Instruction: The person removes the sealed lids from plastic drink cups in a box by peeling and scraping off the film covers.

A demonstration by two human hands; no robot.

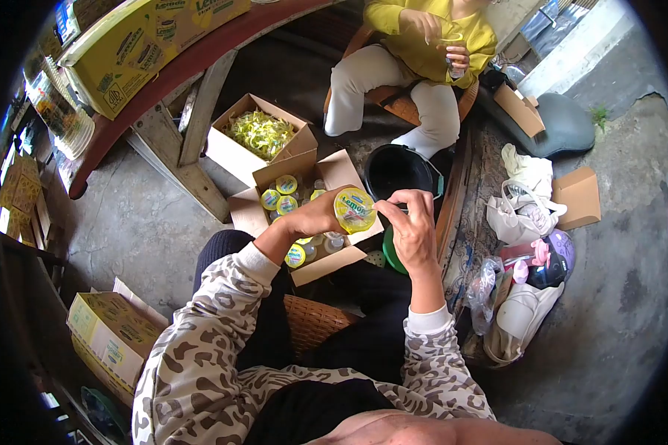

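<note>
My left hand (315,216) is wrapped round a drink cup (355,210) with a yellow "Lemon" film lid, which faces up toward me. At the right side of that lid, my right hand (414,230) has its thumb and forefinger pinched together on the film's edge. Any loose strip between those fingers is too small to make out. Just below the cup stands an open cardboard box (325,268) holding several more lidded lemon cups (286,184). Behind it, another carton (234,152) is heaped with yellow-green film strips (258,133).
A black bucket (399,172) stands beyond my right hand. Opposite, a person in a yellow top (430,44) sits holding a cup. Bags and a helmet (560,256) lie at right. A table (119,126) carries a lemon carton (145,55); another carton (115,334) stands at left.
</note>
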